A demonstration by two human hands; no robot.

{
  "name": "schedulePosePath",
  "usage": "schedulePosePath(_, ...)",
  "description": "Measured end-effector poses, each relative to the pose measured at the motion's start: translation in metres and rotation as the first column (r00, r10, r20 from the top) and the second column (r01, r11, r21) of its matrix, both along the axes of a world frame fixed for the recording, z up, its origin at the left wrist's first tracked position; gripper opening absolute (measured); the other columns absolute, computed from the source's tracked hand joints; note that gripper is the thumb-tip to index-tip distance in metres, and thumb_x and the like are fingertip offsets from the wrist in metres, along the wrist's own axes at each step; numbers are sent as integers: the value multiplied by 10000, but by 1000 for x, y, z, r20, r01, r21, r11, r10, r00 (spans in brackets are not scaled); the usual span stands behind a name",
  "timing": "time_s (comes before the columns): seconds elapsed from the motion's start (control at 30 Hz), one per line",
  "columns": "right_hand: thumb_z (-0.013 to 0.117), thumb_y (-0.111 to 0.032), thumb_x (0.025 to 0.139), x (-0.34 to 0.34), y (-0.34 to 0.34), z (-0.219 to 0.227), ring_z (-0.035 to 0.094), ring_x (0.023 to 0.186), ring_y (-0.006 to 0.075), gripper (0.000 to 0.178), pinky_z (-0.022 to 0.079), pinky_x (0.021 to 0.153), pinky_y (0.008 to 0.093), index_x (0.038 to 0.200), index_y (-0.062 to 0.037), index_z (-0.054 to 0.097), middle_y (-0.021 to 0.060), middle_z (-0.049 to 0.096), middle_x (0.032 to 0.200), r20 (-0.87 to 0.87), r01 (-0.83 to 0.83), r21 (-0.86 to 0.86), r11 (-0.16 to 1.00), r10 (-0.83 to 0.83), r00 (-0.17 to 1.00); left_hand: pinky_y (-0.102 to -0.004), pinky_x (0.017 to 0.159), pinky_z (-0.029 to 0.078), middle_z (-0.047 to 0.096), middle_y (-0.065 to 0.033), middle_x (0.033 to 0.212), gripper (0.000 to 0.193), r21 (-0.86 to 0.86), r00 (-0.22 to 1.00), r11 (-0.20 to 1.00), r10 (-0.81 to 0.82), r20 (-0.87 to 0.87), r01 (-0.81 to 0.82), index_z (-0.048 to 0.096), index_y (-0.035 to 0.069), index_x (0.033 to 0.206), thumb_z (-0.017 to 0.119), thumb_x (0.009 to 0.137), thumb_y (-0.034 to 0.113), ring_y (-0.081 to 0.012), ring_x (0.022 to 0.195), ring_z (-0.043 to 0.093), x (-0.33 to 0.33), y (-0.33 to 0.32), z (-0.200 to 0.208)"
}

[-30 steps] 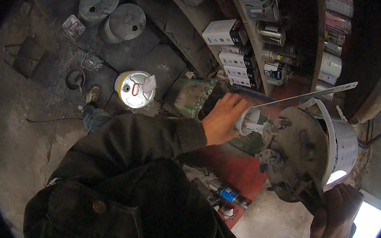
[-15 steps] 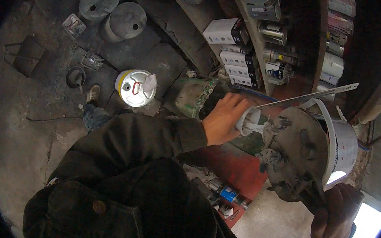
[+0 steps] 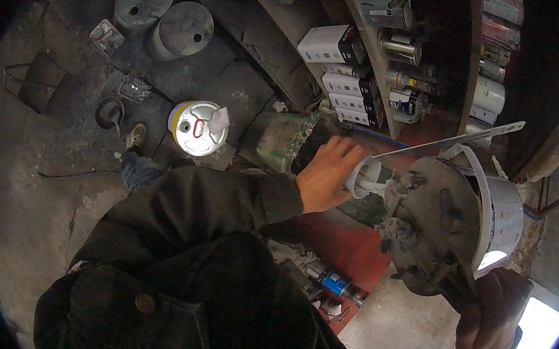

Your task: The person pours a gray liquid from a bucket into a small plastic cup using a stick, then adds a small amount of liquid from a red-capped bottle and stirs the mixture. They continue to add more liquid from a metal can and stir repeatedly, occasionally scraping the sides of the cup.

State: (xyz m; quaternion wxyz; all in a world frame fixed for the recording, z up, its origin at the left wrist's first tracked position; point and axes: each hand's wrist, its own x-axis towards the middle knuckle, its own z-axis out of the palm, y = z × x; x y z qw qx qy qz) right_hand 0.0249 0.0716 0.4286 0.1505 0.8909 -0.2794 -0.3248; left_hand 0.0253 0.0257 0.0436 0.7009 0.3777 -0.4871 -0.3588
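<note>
My left hand (image 3: 326, 174) is closed around a small white cup (image 3: 363, 178). A long flat mixing stick (image 3: 456, 144) with holes at its end juts from the cup toward the upper right. My right hand (image 3: 498, 313) grips the handle on the dirty grey lid (image 3: 442, 212) of a paint can. The can (image 3: 503, 218) has a pale printed label and a white bail handle (image 3: 482, 189). It is tipped on its side, with the lid's crusted spout (image 3: 397, 194) at the cup's mouth. What is inside the cup cannot be made out clearly.
A shelf holds several paint cans (image 3: 496, 57) and white boxes (image 3: 350, 90). Below my left hand lies a red surface (image 3: 353, 250) with a blue-labelled can (image 3: 336, 284). Left on the floor stand a white-topped drum (image 3: 199, 128), grey drums (image 3: 184, 28) and a pan (image 3: 110, 113).
</note>
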Motion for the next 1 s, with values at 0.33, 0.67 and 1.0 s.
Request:
schedulePosePath(0.33, 544, -231, 800, 7, 0, -4, 430, 487, 355, 233, 320, 513, 468, 658, -50, 515, 149, 441, 604, -3, -22, -16, 1000, 21, 1000, -500, 983, 419, 493, -197, 1248, 830, -28, 1000, 1000, 9, 22, -9, 476, 26, 1379, 833, 630, 37, -430, 1187, 466, 4, 0, -1)
schedulePosePath(0.67, 541, -249, 816, 3, -4, -3, 431, 499, 359, 258, 318, 525, 478, 658, -49, 502, 149, 437, 604, -2, -22, -6, 1000, 22, 1000, -502, 984, 417, 500, -196, 1249, 826, -40, 1000, 999, 31, 4, -31, 480, 26, 1374, 831, 626, 30, -431, 1168, 474, -1, -3, -2)
schedulePosePath(1.0, 554, -216, 790, 7, -6, -6, 444, 498, 361, 215, 340, 530, 474, 662, -49, 512, 153, 465, 610, 4, -41, -19, 999, 41, 999, -499, 1045, 416, 518, -189, 1314, 834, -4, 1000, 1000, -23, -10, 23, 470, 60, 1417, 808, 656, 17, -440, 1210, 472, 0, -3, -2)
